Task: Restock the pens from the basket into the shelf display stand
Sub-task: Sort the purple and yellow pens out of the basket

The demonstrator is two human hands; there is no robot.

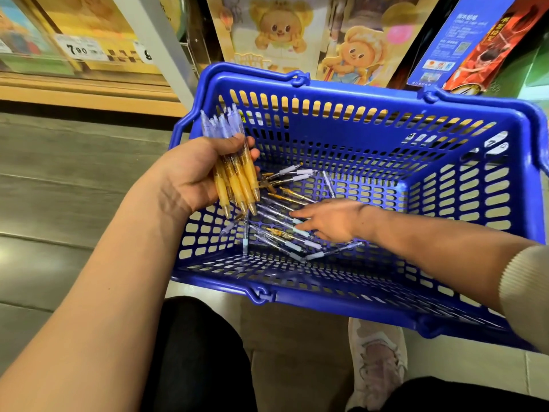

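Note:
A blue plastic basket [356, 120] stands on the floor in front of me. Several loose pens [285, 200] with clear barrels and yellow or pale grips lie on its bottom. My left hand [190, 173] hovers over the basket's left side, shut on a bundle of yellow-grip pens [234, 171] with tips pointing down. My right hand [329, 221] reaches down into the basket with its fingers spread flat over the loose pens, touching them; I cannot tell whether it grips one. The display stand is not clearly in view.
Shelving with a price tag [78, 50] runs along the upper left. Cartoon-printed packages [276, 31] and a blue and red box [463, 40] stand behind the basket. My knees and a light shoe [377, 361] are below the basket on the tiled floor.

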